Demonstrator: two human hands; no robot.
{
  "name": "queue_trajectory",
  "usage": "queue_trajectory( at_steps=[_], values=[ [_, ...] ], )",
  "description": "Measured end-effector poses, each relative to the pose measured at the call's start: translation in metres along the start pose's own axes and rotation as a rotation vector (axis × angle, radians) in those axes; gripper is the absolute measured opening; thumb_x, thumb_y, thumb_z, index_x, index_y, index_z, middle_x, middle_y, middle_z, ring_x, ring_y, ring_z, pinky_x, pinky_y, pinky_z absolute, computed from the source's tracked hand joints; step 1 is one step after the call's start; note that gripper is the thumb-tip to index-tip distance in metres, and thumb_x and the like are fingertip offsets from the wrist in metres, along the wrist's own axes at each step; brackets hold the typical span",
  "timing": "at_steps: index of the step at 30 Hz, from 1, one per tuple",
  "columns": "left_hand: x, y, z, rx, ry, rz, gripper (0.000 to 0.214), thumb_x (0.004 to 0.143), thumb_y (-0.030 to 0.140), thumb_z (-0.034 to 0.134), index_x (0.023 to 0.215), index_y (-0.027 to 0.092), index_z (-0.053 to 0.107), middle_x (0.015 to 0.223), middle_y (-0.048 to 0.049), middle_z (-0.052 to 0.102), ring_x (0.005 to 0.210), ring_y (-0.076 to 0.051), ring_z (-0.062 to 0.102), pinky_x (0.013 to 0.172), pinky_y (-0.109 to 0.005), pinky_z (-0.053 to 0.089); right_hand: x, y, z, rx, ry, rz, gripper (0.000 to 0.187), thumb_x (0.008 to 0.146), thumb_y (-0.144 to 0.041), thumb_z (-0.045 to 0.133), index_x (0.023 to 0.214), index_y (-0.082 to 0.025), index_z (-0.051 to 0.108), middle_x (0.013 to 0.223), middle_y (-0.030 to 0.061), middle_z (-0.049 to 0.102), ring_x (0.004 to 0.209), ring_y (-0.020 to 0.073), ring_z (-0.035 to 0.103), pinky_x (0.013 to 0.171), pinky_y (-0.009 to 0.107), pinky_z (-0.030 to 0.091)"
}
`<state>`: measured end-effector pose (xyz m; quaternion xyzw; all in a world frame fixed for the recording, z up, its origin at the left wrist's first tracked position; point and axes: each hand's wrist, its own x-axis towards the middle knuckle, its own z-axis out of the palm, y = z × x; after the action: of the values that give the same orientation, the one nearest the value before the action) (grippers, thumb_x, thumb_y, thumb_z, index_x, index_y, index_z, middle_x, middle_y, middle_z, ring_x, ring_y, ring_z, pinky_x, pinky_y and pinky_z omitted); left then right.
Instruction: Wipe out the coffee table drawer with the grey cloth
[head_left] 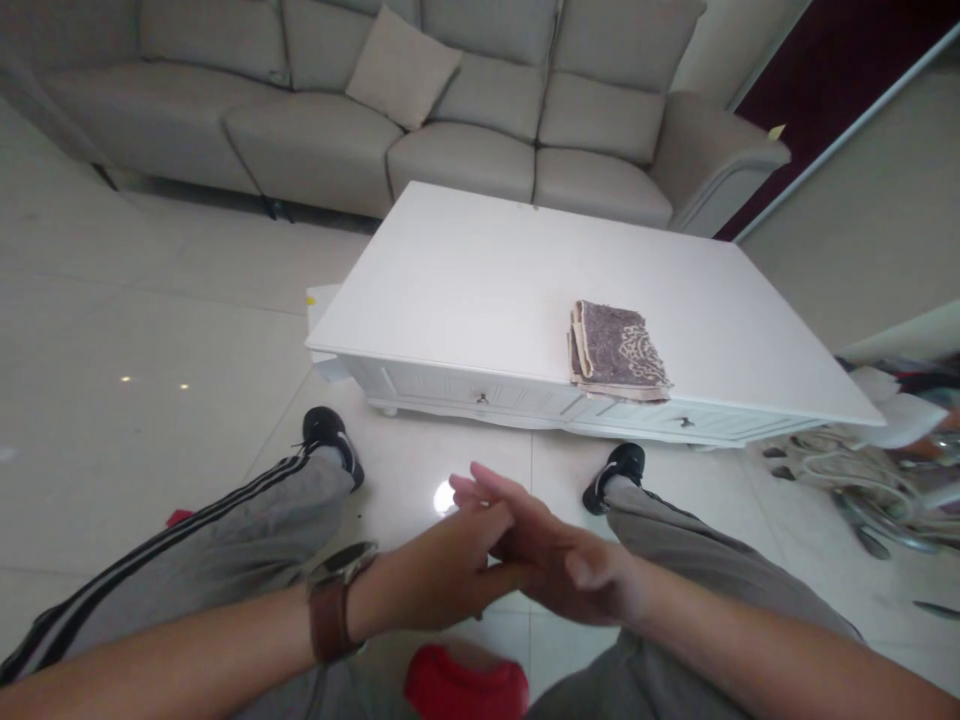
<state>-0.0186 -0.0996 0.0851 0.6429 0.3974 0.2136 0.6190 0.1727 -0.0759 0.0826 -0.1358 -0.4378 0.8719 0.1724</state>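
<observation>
My left hand, with a brown-strapped watch on its wrist, touches my right hand in front of my body. The two hands overlap, left fingers lying against the right palm and partly hidden there. My right hand is open, its fingers stretched toward the upper left. My left hand looks open too, and no object shows in either one. Beyond them, a folded grey-brown cloth with a pale pattern lies at the front edge of a white coffee table, apart from both hands.
A grey sofa with a beige cushion stands behind the table. Below my hands is a red object, partly cut off. My feet stand apart on the glossy tiles. Cables and a metal frame lie at the right.
</observation>
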Motion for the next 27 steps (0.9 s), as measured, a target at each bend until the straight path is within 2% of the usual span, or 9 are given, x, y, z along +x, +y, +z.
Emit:
queue_trajectory(
  at_steps=[2, 5, 8, 11, 13, 17, 22, 24, 27],
  values=[
    [0.005, 0.009, -0.005, 0.056, -0.006, -0.062, 0.021, 0.093, 0.040, 0.068, 0.101, 0.023, 0.061, 0.075, -0.0002, 0.064, 0.050, -0.013, 0.057, 0.042, -0.026, 0.041, 0.002, -0.009, 0.006, 0.067, 0.065, -0.016, 0.095, 0.082, -0.074, 0.060, 0.165, -0.042, 0.028, 0.177, 0.0028, 0.016, 0.153, 0.0354, 0.032, 0.119, 0.057, 0.032],
    [0.013, 0.024, -0.015, 0.084, -0.037, -0.083, 0.017, 0.094, 0.035, 0.063, 0.096, 0.020, 0.058, 0.070, 0.0012, 0.060, 0.049, -0.013, 0.056, 0.041, -0.025, 0.041, 0.005, -0.026, 0.009, 0.024, 0.125, 0.001, 0.086, 0.089, -0.075, 0.043, 0.166, -0.043, 0.025, 0.178, -0.0009, 0.013, 0.149, 0.0328, 0.037, 0.117, 0.055, 0.034],
    [0.016, 0.034, -0.019, 0.057, -0.055, -0.029, 0.021, 0.098, 0.030, 0.056, 0.116, 0.019, 0.060, 0.073, 0.0014, 0.061, 0.049, -0.012, 0.056, 0.042, -0.024, 0.043, 0.003, -0.036, 0.008, -0.079, 0.153, 0.044, 0.081, 0.094, -0.071, 0.035, 0.168, -0.042, 0.019, 0.177, -0.0013, 0.015, 0.145, 0.0304, 0.041, 0.115, 0.051, 0.036],
    [0.018, 0.035, -0.016, 0.046, -0.056, 0.063, 0.037, 0.101, 0.026, 0.050, 0.137, 0.021, 0.054, 0.093, -0.0041, 0.070, 0.055, -0.011, 0.060, 0.045, -0.022, 0.048, -0.003, -0.040, 0.005, -0.113, 0.162, 0.054, 0.081, 0.094, -0.071, 0.033, 0.168, -0.042, 0.018, 0.176, -0.0004, 0.022, 0.142, 0.0309, 0.045, 0.112, 0.050, 0.039],
    [0.019, 0.034, -0.013, 0.071, -0.054, 0.087, 0.038, 0.103, 0.026, 0.045, 0.141, 0.021, 0.052, 0.104, -0.0076, 0.071, 0.057, -0.010, 0.062, 0.048, -0.022, 0.051, -0.007, -0.040, 0.004, -0.068, 0.179, 0.043, 0.082, 0.093, -0.073, 0.033, 0.167, -0.042, 0.022, 0.174, 0.0005, 0.027, 0.139, 0.0320, 0.048, 0.108, 0.050, 0.042],
    [0.023, 0.030, -0.007, 0.105, -0.031, 0.065, 0.028, 0.105, 0.028, 0.046, 0.127, 0.017, 0.058, 0.093, -0.0055, 0.070, 0.059, -0.012, 0.065, 0.053, -0.025, 0.053, -0.012, -0.038, 0.007, 0.092, 0.247, -0.015, 0.080, 0.090, -0.074, 0.036, 0.162, -0.039, 0.038, 0.170, 0.0027, 0.038, 0.136, 0.0335, 0.049, 0.102, 0.050, 0.045],
    [0.028, 0.031, -0.011, 0.193, 0.014, 0.181, 0.011, 0.099, 0.028, 0.061, 0.103, 0.018, 0.063, 0.084, -0.0016, 0.071, 0.071, -0.015, 0.067, 0.062, -0.026, 0.051, -0.015, -0.037, 0.013, 0.238, 0.253, -0.093, 0.072, 0.089, -0.071, 0.044, 0.154, -0.040, 0.051, 0.167, -0.0001, 0.042, 0.140, 0.0297, 0.046, 0.113, 0.050, 0.039],
    [0.028, 0.033, -0.014, 0.288, 0.021, 0.221, 0.010, 0.096, 0.028, 0.066, 0.097, 0.019, 0.063, 0.079, 0.0003, 0.070, 0.068, -0.014, 0.063, 0.061, -0.026, 0.047, -0.017, -0.036, 0.013, 0.266, 0.215, -0.081, 0.073, 0.088, -0.072, 0.047, 0.155, -0.043, 0.048, 0.170, -0.0025, 0.036, 0.140, 0.0293, 0.046, 0.113, 0.051, 0.039],
    [0.024, 0.037, -0.018, 0.319, -0.008, 0.228, 0.010, 0.094, 0.027, 0.066, 0.096, 0.019, 0.060, 0.071, 0.0039, 0.065, 0.058, -0.011, 0.056, 0.055, -0.024, 0.040, -0.019, -0.035, 0.012, 0.260, 0.180, -0.015, 0.076, 0.090, -0.074, 0.045, 0.161, -0.051, 0.033, 0.175, -0.0055, 0.025, 0.140, 0.0303, 0.046, 0.111, 0.056, 0.041]
  ],
)
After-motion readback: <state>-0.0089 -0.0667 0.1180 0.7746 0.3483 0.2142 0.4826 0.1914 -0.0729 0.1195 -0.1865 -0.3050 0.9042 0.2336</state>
